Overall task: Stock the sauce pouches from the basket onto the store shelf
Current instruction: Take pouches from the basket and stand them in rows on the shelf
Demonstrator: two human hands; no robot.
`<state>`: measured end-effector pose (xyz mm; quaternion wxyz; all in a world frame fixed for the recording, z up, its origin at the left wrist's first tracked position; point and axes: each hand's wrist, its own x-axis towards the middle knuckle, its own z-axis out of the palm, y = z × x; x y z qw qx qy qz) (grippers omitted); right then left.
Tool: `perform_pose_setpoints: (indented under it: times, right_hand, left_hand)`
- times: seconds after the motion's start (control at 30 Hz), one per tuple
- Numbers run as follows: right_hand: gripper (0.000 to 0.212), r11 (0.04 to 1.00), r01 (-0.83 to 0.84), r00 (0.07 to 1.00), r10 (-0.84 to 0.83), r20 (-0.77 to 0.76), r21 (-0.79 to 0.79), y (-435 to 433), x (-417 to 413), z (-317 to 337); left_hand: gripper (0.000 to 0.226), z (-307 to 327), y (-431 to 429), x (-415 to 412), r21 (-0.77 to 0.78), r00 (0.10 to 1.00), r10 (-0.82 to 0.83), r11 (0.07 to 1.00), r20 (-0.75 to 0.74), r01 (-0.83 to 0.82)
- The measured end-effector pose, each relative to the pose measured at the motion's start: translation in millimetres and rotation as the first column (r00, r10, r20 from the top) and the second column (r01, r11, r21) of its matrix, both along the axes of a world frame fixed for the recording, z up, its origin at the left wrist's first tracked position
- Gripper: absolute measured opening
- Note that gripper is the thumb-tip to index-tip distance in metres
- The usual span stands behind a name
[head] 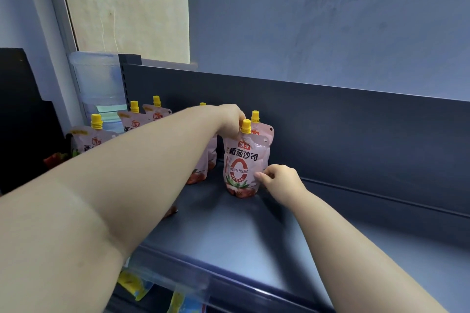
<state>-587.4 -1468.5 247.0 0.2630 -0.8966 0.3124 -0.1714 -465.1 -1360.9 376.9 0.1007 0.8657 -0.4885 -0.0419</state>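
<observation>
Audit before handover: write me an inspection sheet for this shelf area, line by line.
Surface: dark shelf with a raised back panel.
Job's things: front pouch upright, second pouch right behind it; more pouches stand to the left.
Clutter: nothing seen.
Grippers: left hand grips the front pouch by its neck; right hand holds its lower right edge.
Cables: nothing seen.
Surroundings: water jug behind the shelf's left end; yellow labels below its front edge; blue wall.
</observation>
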Motion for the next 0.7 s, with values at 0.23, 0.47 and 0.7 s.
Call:
perform_pose_setpoints:
  times: [0.23,0.47,0.7]
  right_hand:
    - [0.040,1.000,0.012,1.000,-0.012,-0.018,-0.002,5.4,-5.5,2.4]
    - [0.049,0.986,0.061,0.994,-0.075,-0.084,-0.158,18.3,-20.8,13.7]
    - [0.049,0.959,0.050,0.987,-0.090,-0.132,-0.280,48.5,-36.4,31.4]
  left_hand:
    - [0.031,0.1,5.0,4.7,-0.007,0.999,-0.014,1.000,0.029,0.015]
    - [0.039,-0.3,19.0,-1.4,-0.060,0.988,-0.016,0.998,0.154,0.026]
    - [0.044,-0.5,60.5,-21.7,-0.108,0.923,0.025,0.994,0.383,0.018]
